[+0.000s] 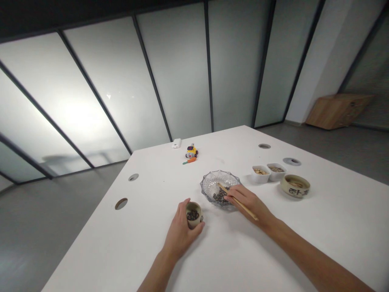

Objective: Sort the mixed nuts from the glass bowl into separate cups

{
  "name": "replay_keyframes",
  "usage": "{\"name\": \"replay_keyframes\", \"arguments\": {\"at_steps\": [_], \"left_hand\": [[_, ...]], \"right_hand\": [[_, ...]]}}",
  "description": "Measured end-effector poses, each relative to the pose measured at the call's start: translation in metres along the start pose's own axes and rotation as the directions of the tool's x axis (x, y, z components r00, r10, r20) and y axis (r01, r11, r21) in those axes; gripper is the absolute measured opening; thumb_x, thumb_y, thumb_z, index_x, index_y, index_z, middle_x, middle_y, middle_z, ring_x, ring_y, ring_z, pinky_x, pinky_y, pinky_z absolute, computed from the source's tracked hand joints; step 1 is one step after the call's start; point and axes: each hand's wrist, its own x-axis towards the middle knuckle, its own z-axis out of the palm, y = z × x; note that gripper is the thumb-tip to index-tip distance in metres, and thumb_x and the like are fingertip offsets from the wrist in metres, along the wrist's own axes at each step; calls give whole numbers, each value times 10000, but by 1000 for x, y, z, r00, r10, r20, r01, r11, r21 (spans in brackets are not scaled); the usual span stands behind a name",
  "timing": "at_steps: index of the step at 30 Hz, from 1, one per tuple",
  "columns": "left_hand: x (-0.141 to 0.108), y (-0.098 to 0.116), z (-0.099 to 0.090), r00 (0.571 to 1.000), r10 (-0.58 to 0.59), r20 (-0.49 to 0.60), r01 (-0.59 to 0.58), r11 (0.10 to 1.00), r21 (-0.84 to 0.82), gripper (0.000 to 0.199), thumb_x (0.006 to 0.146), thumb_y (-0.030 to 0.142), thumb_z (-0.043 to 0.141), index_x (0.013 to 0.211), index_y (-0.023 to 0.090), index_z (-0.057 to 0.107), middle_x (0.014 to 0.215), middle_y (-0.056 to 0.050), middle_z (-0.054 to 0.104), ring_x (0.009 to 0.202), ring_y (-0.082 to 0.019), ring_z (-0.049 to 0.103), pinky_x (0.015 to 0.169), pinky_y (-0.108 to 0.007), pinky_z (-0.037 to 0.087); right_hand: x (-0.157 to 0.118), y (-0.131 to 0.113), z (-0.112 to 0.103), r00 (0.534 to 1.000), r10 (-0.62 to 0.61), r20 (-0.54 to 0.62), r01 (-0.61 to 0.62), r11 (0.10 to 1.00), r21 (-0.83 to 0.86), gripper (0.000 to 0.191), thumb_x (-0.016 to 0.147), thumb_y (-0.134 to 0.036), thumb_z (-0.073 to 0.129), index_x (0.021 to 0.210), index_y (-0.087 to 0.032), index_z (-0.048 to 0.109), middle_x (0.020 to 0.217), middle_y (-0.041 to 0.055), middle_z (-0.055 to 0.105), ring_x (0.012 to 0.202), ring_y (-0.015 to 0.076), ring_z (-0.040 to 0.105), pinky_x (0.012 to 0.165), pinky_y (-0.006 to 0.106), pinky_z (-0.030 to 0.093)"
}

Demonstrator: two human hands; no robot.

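My left hand (179, 231) is wrapped round a small beige ceramic cup (196, 224), which stands on the white table. Dark beans (192, 215) lie inside the cup. A pair of wooden chopsticks (244, 208) is gripped in my right hand (253, 202), the tips pointing into a clear glass bowl (209, 183) with a scalloped rim. More dark beans (219, 196) lie along the near side of that bowl, partly hidden by my fingers. Whether the chopsticks pinch a bean, I cannot make out.
Right of the glass bowl stand two small white containers, one with pale pieces (260, 171), and a larger beige bowl (290, 189) with dark characters. Farther back lie a toy carrot (191, 160), a yellow toy vehicle (191, 151) and a white device (176, 143). The tabletop (146, 227) has several round holes.
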Motion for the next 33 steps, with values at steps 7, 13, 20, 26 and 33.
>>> {"name": "replay_keyframes", "arguments": {"at_steps": [7, 13, 20, 26, 33], "left_hand": [[-1, 0, -1, 1000, 10, -7, -10, 1000, -9, 712, 828, 271, 737, 1453, 230, 399, 1397, -124, 565, 1291, -286, 597, 1137, -481, 465], [-1, 0, 0, 1000, 15, -27, -16, 1000, -16, 712, 818, 274, 751, 1448, 241, 422, 1391, -121, 581, 1280, -293, 610, 1123, -487, 477], [-1, 3, -1, 999, 18, -31, -19, 1000, -20, 707, 814, 269, 744, 1444, 234, 425, 1374, -122, 590, 1268, -291, 617, 1114, -480, 484], [-1, 3, -1, 1000, 8, -25, -9, 1000, -17, 712, 807, 268, 742, 1443, 222, 424, 1375, -129, 590, 1270, -295, 618, 1115, -483, 481], [-1, 2, -1, 999, 13, -29, -13, 1000, -19, 714, 808, 268, 749, 1443, 234, 425, 1376, -121, 590, 1267, -294, 619, 1116, -486, 484]], "right_hand": [[0, -5, -6, 1000, -8, -14, 8, 1000, -12, 134, 1047, -295, 546, 1004, -231, 656, 979, 80, 717, 921, 225, 699, 794, 343, 574], [2, -10, -9, 1000, 19, -6, -19, 1000, 24, 198, 1048, -326, 534, 929, -239, 666, 904, 70, 711, 853, 221, 697, 742, 330, 574], [0, -5, -5, 1000, 25, 4, -25, 999, 36, 212, 1052, -319, 518, 922, -239, 665, 920, 71, 706, 865, 217, 697, 765, 329, 581], [-2, -2, -4, 1000, 26, -5, -26, 999, 41, 179, 1048, -304, 534, 953, -236, 669, 953, 73, 703, 887, 212, 699, 783, 334, 590], [-2, -1, -2, 1000, 23, -22, -22, 999, 31, 147, 1028, -337, 579, 992, -242, 685, 986, 83, 725, 921, 229, 715, 793, 346, 595]]}}
